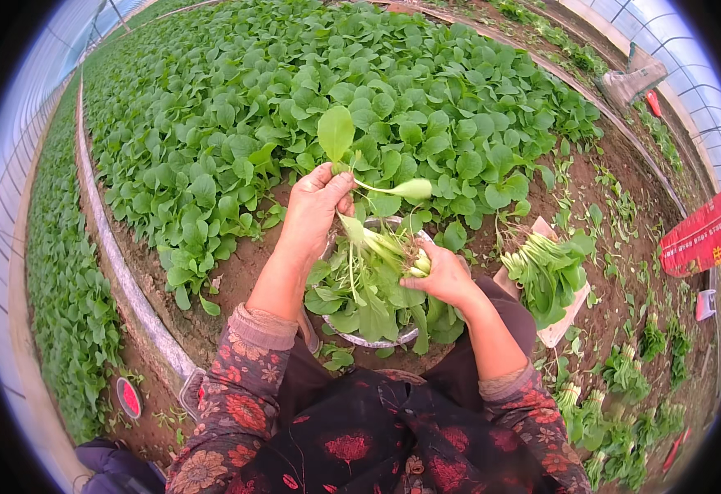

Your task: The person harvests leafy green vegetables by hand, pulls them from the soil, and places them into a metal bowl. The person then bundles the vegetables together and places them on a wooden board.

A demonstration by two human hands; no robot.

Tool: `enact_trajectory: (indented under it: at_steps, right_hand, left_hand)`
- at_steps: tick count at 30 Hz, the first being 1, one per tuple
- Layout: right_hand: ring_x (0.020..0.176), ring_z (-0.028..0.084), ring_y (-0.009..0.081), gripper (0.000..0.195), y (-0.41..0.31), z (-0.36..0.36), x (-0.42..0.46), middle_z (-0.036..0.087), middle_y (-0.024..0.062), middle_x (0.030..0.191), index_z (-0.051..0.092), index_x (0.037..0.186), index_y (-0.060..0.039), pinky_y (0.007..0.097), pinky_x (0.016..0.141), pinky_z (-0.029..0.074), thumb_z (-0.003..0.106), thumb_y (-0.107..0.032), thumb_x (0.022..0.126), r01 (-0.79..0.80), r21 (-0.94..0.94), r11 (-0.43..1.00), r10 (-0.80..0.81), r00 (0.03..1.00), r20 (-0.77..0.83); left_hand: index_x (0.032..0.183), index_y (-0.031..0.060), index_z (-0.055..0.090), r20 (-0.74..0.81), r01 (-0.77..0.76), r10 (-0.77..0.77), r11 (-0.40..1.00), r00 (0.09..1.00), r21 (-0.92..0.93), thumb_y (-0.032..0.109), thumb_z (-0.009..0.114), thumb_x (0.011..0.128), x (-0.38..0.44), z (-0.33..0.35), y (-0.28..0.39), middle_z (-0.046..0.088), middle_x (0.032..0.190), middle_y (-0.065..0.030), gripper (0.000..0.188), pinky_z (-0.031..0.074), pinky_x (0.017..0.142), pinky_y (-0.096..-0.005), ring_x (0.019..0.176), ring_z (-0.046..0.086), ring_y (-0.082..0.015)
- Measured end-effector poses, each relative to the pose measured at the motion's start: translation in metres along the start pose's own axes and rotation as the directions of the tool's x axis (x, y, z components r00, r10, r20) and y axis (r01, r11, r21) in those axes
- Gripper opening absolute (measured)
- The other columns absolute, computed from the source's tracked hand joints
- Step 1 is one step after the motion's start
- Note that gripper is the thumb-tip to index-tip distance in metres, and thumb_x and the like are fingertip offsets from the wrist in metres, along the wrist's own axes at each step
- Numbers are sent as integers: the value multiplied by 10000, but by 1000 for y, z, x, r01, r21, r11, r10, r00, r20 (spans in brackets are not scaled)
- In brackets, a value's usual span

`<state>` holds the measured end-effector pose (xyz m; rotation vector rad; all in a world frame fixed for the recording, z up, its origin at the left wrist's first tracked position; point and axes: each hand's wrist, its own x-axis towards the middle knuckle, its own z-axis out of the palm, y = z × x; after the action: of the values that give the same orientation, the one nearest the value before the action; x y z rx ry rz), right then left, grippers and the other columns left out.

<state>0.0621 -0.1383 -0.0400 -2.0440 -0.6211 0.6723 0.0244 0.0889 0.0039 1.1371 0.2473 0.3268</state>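
Pinched between the fingers of my left hand [322, 200] are the stems of a few leaves of a leafy green vegetable [336, 133], one leaf upright and another pointing right. My right hand [443, 275] grips a bunch of leafy greens [391, 253] by the pale stem bases, with soil-stained roots at its thumb and the leaves hanging down to the left. Both hands are above a round metal basin [360, 339] between my knees, which holds more loose leaves. The basin's far side is partly hidden by the hands and greens.
A dense bed of greens [335, 74] lies ahead. Right of me, a pile of rooted greens [548, 272] rests on a pale board [564, 324]. Tied bunches [626, 373] lie on the soil at lower right, near a red bag [698, 238]. Boots [632, 77] are farther off; a red-filled bowl [129, 397] sits left.
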Motion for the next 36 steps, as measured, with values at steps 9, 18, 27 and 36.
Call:
enact_trajectory:
  at_steps: [9,18,27,36]
  right_hand:
    - [951,580,94,631,29,-18,2,651,21,1087,549,1270,-7,257,885,468,817,-14,698,22,537,843,27,996,-83]
    - [955,581,91,645,29,-14,5,674,24,1083,536,1298,-19,262,893,462,813,-44,716,15,349,937,17,996,-89]
    - [925,565,83,559,32,-14,6,650,9,1050,575,1226,-4,252,857,468,798,-3,713,-17,349,937,65,990,-125]
    - [887,651,207,583,43,-6,12,696,87,984,574,1252,-120,320,825,489,796,-199,718,-3,45,999,12,979,-202]
  left_hand:
    - [1269,25,554,20,13,-250,127,968,992,348,632,857,5,-39,-3,633,1130,-266,530,466,896,-439,1041,612,-398]
    - [1193,12,600,175,138,-313,762,933,632,169,637,911,-10,14,-2,675,892,-49,325,437,475,-255,565,535,-66]
    - [1124,59,628,155,-132,-51,308,987,942,149,616,865,1,-10,10,632,730,-105,275,466,621,-354,619,575,-228]
    - [966,58,618,245,-275,132,326,960,904,311,742,785,-24,20,4,635,810,-127,335,487,651,-374,709,615,-292]
